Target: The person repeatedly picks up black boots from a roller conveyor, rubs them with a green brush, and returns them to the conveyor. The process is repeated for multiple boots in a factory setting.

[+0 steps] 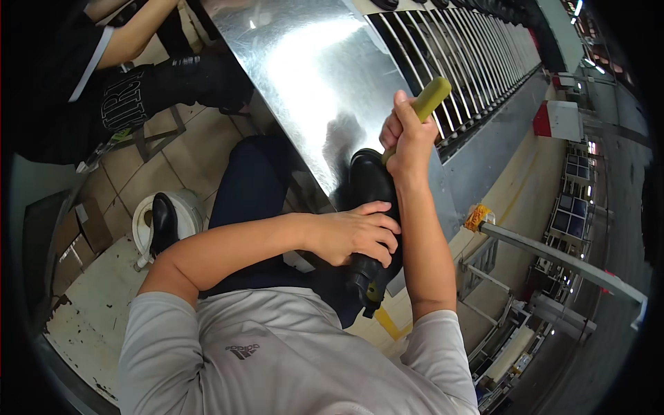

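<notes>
A black leather shoe (370, 181) lies lengthwise over my lap, its rounded toe pointing away from me at the metal table's edge. My left hand (356, 235) wraps over its upper part, fingers spread across the leather and curled at the far side. In the closed fist of my right hand (411, 142) is a yellow-green stick with a rounded end (434, 98). That end sticks out beyond my thumb, while the lower end comes down beside the shoe's toe. What kind of tool the stick is, I cannot tell.
A shiny metal table (277, 69) stands ahead, with a roller conveyor (456, 62) beyond it carrying black shoes at its far side. At my left, another black shoe (164, 221) rests on a white bucket (187, 207). Another person's arm (135, 34) is at the upper left.
</notes>
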`<state>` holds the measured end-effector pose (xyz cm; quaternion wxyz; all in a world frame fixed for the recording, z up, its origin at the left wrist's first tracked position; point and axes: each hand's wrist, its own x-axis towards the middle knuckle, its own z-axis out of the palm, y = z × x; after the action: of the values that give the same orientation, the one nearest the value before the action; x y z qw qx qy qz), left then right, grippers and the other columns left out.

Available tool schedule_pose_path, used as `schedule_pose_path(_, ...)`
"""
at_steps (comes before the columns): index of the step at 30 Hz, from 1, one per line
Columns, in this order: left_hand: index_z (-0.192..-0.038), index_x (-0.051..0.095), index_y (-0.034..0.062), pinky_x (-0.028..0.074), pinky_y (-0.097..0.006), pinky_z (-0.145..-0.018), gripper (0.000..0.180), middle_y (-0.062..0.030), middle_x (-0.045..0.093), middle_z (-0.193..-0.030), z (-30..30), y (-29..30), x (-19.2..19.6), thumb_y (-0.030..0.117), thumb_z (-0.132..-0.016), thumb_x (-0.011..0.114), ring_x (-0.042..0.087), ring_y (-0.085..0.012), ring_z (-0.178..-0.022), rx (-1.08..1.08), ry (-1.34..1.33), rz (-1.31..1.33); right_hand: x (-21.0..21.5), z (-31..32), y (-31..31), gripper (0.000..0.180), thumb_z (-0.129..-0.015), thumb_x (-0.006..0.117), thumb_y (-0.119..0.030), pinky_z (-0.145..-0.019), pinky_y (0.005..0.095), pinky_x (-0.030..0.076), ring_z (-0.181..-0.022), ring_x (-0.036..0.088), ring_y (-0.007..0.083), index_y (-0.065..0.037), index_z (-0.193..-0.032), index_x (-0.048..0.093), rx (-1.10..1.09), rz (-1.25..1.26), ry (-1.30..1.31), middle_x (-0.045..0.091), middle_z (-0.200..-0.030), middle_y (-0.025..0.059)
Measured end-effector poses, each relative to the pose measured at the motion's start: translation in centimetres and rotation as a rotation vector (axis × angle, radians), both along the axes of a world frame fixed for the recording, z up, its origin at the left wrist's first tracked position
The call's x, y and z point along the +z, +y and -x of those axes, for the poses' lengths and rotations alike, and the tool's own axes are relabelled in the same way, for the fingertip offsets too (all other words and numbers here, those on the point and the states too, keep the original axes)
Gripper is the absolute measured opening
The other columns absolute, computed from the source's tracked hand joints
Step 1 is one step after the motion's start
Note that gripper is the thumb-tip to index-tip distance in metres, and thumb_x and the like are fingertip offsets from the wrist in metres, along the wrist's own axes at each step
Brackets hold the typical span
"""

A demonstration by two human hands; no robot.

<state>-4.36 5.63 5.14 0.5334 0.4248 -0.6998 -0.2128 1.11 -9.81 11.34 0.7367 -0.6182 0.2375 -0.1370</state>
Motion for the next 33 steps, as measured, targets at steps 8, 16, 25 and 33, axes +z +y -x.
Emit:
schedule_pose_path(8,-0.129,0.068,0.0214,0.016,-0.060,-0.127,0.065,-0.0044,0.049,-0.154,-1.3,0.4,0.6,0.010,-0.068,0.088,0.024,-0.0349,-0.155,0.063,-0.115,-0.067,0.9,13.4,-6.9,0.027,-0.096,0.070,-0.021,-0.066,0.0314,0.051,-0.079,0.065,0.0185,0.000,-0.113,0.067,-0.028,0.468,-0.025,0.068,-0.092,0.0101)
schedule_pose_path(16,-0.145,0.056,0.0147,0.036,-0.051,-0.113,0.065,-0.0235,0.049,-0.151,-0.3,-7.2,-2.7,0.043,-0.090,0.076,0.046,-0.0386,-0.141,1.132,0.391,-0.046,-2.0,21.3,-1.1,0.032,-0.098,0.069,-0.015,-0.105,0.0335,0.046,-0.119,0.064,0.0211,0.002,-0.126,0.069,-0.180,0.380,0.111,0.069,-0.129,0.0125)
schedule_pose_path(25,-0.117,0.073,0.0031,0.054,-0.035,-0.087,0.051,-0.0173,0.074,-0.106,-6.3,-5.6,-0.5,0.040,-0.084,0.082,0.071,-0.0260,-0.099,0.872,0.152,-0.537,-4.7,21.8,12.2,0.055,-0.103,0.064,-0.022,-0.121,0.0396,0.028,-0.149,0.037,0.0285,0.005,-0.149,0.048,-0.200,-0.011,-0.066,0.040,-0.160,0.0215)
schedule_pose_path(33,-0.098,0.073,-0.0001,0.050,-0.031,-0.080,0.032,-0.0087,0.072,-0.089,-8.8,2.4,-1.1,0.027,-0.106,0.058,0.067,-0.0167,-0.086,0.743,0.124,-0.544,-6.9,21.3,13.8,0.055,-0.099,0.070,-0.018,-0.106,0.0383,0.048,-0.125,0.062,0.0276,0.003,-0.146,0.050,0.140,0.191,-0.159,0.065,-0.133,0.0200)
